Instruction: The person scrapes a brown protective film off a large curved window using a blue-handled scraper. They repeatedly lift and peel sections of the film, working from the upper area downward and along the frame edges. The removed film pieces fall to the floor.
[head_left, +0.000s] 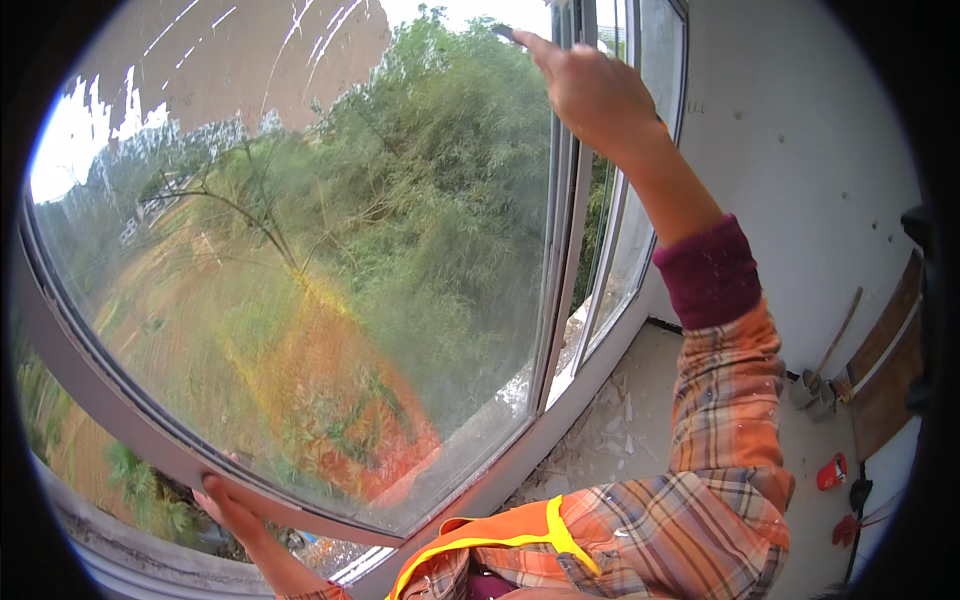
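A large glass window pane (420, 247) in a metal frame fills the left and centre of the view, with a brownish film (247, 60) bearing ragged edges and scratch lines across its top. My right hand (600, 94) is raised at the pane's upper right, fingers closed round a small dark tool (503, 31), perhaps a scraper; its kind is not clear. Low on the left, my left hand (225, 510) grips the lower rail of the window frame (300, 502), its fingertips partly hidden behind it.
White wall (780, 150) at right. Paint flakes or debris (619, 424) lie on the floor below the window. Farther right are grey buckets (814, 394) with a wooden handle, a red container (832, 472) and brown boards (889, 367). An outer ledge (142, 544) runs at lower left.
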